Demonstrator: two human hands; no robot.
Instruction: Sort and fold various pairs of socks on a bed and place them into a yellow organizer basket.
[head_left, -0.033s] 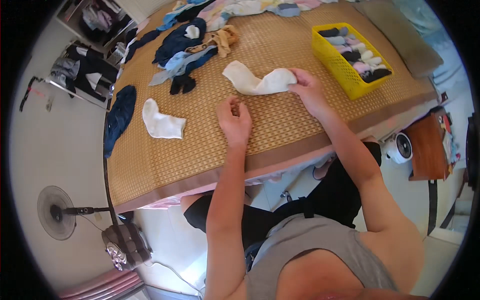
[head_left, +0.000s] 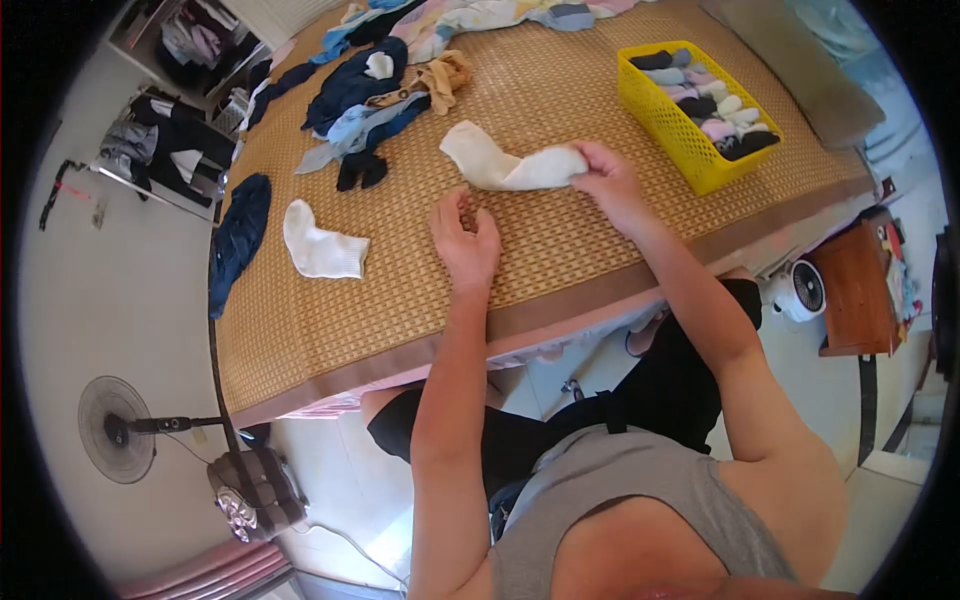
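A bed [head_left: 330, 385] lies under both grips, spread with a woven straw mat [head_left: 550, 85] with a brown border. Low to the right of the right grip [head_left: 610, 185], down beside the bed, stands a reddish-brown wooden cabinet [head_left: 860, 290]. A long brownish pillow [head_left: 800, 80] lies beyond the right grip and off to its right. Ahead of the left grip [head_left: 467, 240] and to its left sits a loose heap of clothes [head_left: 350, 85] in navy, light blue, tan and black. A standing fan [head_left: 115, 430] is well apart from the left grip, to its lower left. The yellow basket [head_left: 672, 130], with holes in its sides, rests on the mat just right of the right grip, holding rows of rolled socks [head_left: 705, 100]. A dark blue garment [head_left: 240, 235] lies at the bed's edge, far left of the left grip. The right grip pinches the right end of a cream sock [head_left: 510, 168], which stretches leftward to just ahead of the left grip. That left grip holds nothing, its fingers loosely curled and its thumb apart. A white sock [head_left: 325, 245] lies flat on the mat to its left.
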